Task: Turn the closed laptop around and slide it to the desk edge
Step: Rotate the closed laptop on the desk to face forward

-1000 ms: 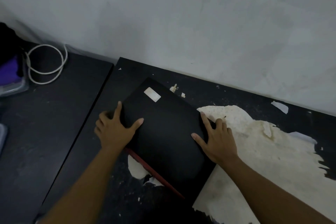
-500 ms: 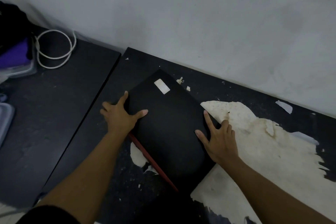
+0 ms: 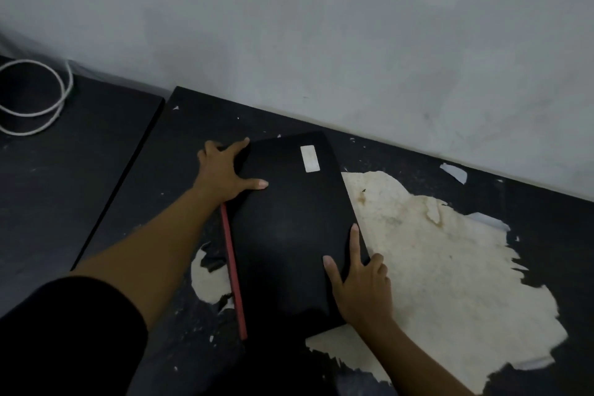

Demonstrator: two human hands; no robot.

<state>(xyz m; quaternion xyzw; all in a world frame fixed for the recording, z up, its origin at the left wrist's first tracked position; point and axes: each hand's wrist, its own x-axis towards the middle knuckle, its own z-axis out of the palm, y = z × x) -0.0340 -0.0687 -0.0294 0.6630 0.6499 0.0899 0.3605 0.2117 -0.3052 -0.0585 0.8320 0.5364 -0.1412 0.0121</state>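
Observation:
The closed black laptop [image 3: 289,228] lies flat on the dark desk [image 3: 180,145], its long side running away from me. A red strip runs along its left edge and a pale sticker sits near its far end. My left hand [image 3: 225,170] grips the far left corner, thumb on the lid and fingers around the edge. On the near right edge my right hand [image 3: 363,286] grips the laptop, with thumb and forefinger on the lid and the other fingers along the side.
The desk top is peeled, with a large pale bare patch [image 3: 434,260] right of the laptop. The wall [image 3: 321,26] runs close behind. A second dark table [image 3: 64,186] adjoins on the left, carrying a coiled white cable [image 3: 32,96].
The laptop has turned clockwise under both hands; its sticker end swung to the right. My left hand went further from me and my right hand came nearer.

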